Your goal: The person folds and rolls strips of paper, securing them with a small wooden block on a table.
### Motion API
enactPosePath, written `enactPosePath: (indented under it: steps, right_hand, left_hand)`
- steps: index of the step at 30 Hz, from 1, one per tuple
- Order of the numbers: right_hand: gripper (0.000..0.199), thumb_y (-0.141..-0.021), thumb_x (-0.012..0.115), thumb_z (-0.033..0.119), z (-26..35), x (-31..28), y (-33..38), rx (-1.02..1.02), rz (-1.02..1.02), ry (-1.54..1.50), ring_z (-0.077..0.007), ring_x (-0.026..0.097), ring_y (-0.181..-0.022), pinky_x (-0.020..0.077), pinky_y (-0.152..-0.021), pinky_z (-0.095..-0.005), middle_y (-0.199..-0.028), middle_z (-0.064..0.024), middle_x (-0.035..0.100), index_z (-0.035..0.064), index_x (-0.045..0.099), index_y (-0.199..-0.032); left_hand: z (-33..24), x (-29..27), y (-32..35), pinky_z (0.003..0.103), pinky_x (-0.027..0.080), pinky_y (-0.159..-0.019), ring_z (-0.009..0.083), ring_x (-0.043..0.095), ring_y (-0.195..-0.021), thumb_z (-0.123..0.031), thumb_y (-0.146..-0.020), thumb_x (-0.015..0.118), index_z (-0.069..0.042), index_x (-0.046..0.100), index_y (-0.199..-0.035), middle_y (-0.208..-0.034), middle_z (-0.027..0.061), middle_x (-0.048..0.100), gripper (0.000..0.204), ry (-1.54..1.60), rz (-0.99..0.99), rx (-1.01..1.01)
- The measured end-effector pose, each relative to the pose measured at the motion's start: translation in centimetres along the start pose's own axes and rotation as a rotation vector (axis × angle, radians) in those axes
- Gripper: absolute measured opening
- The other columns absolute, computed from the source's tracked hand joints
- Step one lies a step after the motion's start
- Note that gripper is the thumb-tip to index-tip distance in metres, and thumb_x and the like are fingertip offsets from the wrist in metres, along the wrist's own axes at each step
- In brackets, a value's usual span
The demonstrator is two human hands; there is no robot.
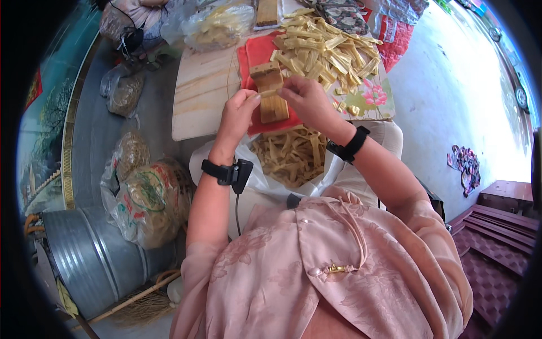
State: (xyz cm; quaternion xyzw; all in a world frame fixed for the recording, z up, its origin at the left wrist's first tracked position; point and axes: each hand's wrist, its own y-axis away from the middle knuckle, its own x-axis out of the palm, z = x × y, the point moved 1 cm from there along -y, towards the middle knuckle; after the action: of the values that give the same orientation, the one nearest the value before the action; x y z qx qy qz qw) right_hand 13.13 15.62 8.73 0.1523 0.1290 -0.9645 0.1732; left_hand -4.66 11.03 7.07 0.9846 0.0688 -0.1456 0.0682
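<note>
Between my left hand (240, 116) and my right hand (310, 101) a flat pale-yellow strip (269, 94) is held crosswise. Both hands are closed, pinching its ends with thumb and fingers. Directly under the strip is a wooden block (274, 108) with a raised end piece at its far end. The block rests on a red cloth (247, 59) on the table. Beyond my right hand a large heap of similar yellow strips (324, 48) is spread out. A few short yellow pieces (347, 108) lie near the table's right front edge.
Below the table's near edge, an open white plastic bag (333, 172) holds many strips. The pale table (197, 101) carries a clear bag (220, 25) at the back left. Filled plastic bags (155, 195) and a metal drum (87, 251) stand at left. Crumpled patterned cloth (466, 166) lies at right.
</note>
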Motion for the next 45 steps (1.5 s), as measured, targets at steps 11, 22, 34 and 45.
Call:
enactPosePath:
  steps: [11, 22, 34, 45]
  right_hand:
    - [0.014, -0.078, 0.061, 0.016, -1.0, -0.3, 3.3, -0.13, -0.006, 0.183, -0.0356, 0.059, -0.072, 0.0464, -0.064, -0.0403, -0.074, -0.0178, 0.061, 0.0019, 0.062, -0.08]
    - [0.016, -0.092, 0.053, 0.017, 1.7, 2.7, 8.9, 0.097, 0.423, -0.651, -0.006, 0.056, -0.072, 0.0467, -0.063, -0.0225, -0.077, -0.0007, 0.06, 0.0006, 0.057, -0.093]
    - [0.021, -0.092, 0.051, 0.022, 1.4, 2.8, 7.8, 0.03, 0.183, -0.273, -0.0133, 0.058, -0.067, 0.0463, -0.06, -0.029, -0.074, -0.0047, 0.058, 0.0013, 0.053, -0.092]
    - [0.028, -0.088, 0.055, 0.028, 3.7, 1.7, 8.9, -0.274, 0.286, -0.049, -0.0367, 0.055, -0.064, 0.0442, -0.056, -0.0393, -0.069, -0.0182, 0.056, 0.0001, 0.056, -0.091]
  left_hand:
    - [1.4, 0.9, 5.7, 0.025, 0.044, -0.071, 0.0154, 0.057, -0.078, -0.019, -0.086, 0.056, -0.001, 0.061, -0.094, -0.085, 0.0087, 0.061, 0.021, -0.458, -0.149, 0.311]
    - [3.5, 3.1, 8.5, 0.022, 0.044, -0.063, 0.0085, 0.054, -0.073, -0.02, -0.093, 0.044, -0.005, 0.053, -0.1, -0.087, 0.0002, 0.057, 0.019, 0.991, 0.28, -0.292]
    - [-1.2, 2.8, 10.8, 0.035, 0.046, -0.07, 0.0307, 0.056, -0.077, -0.004, -0.081, 0.048, -0.001, 0.057, -0.099, -0.078, 0.0118, 0.059, 0.021, -0.491, -0.136, 0.408]
    - [-1.8, 2.2, 10.7, 0.035, 0.043, -0.07, 0.0289, 0.052, -0.079, -0.001, -0.083, 0.045, -0.001, 0.051, -0.091, -0.083, 0.0129, 0.051, 0.01, -0.26, -0.208, 0.513]
